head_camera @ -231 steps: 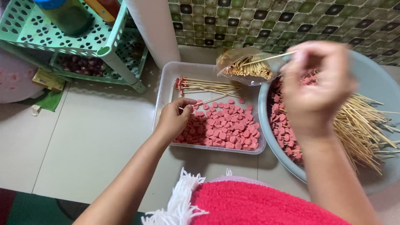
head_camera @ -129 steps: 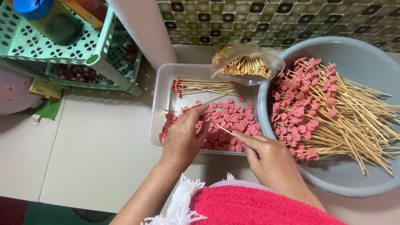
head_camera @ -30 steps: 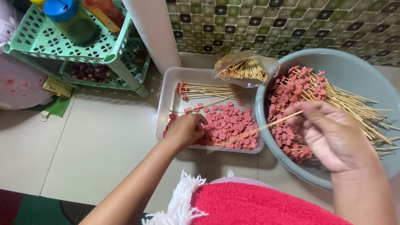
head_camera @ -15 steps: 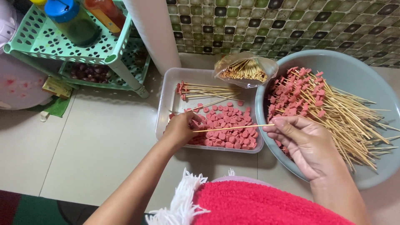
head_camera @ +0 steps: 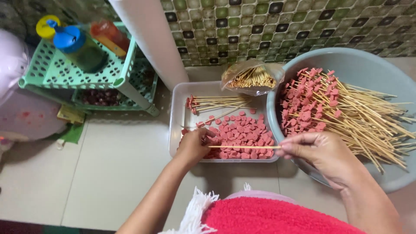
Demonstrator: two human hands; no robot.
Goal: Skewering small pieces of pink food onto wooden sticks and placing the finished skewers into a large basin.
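1. My right hand [head_camera: 323, 154] pinches one thin wooden stick [head_camera: 245, 147] at its end, with fingertips pressed together on it. The stick lies flat and points left, above the tray.
2. My left hand [head_camera: 195, 145] is curled over the left side of the tray. Its fingers meet the stick's tip and seem to pinch a small pink slice there; I cannot tell for sure.
3. The clear plastic tray [head_camera: 177, 112] is a rectangle on the pale tiled floor [head_camera: 108, 173]. It holds many flat round pink sausage slices [head_camera: 245, 134], too many to count, bunched in one heap.
4. At the back of the tray lies one small bunch of sticks [head_camera: 216, 103] with pink pieces on their left ends.
5. One big round grey bowl [head_camera: 368, 69] sits just right of the tray. It is full of finished sticks [head_camera: 346, 112], each with pink slices on it.
6. One clear bag of bare sticks [head_camera: 251, 78] rests between tray and bowl.
7. One green plastic rack [head_camera: 52, 73] with holes stands at the left. It carries two bottles [head_camera: 78, 45].
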